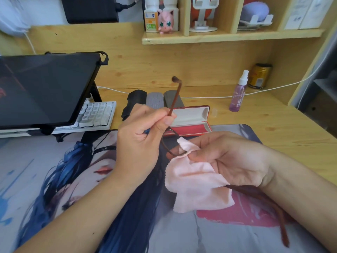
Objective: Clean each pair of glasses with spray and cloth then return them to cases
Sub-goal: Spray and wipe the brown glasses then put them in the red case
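Brown-framed glasses (176, 95) are held above the printed desk mat. My left hand (140, 136) pinches one temple near the hinge, and that temple sticks up toward the wall. My right hand (229, 157) pinches a pale pink cloth (197, 185) around a lens; the other temple trails out under my right wrist. Just behind the hands lies an open red glasses case (191, 121) with a white lining. Three shut cases, black (135, 99), light grey (155, 100) and dark grey (170, 96), stand in a row behind it. A purple spray bottle (238, 94) stands upright at the right.
A dark tilted screen (45, 88) and a white keyboard (96, 114) fill the left of the wooden desk. A small clear cap (214, 112) lies beside the red case. A gold can (259, 75) stands by the back wall, with a white cable (209, 97) along the desk. A shelf (228, 36) hangs above.
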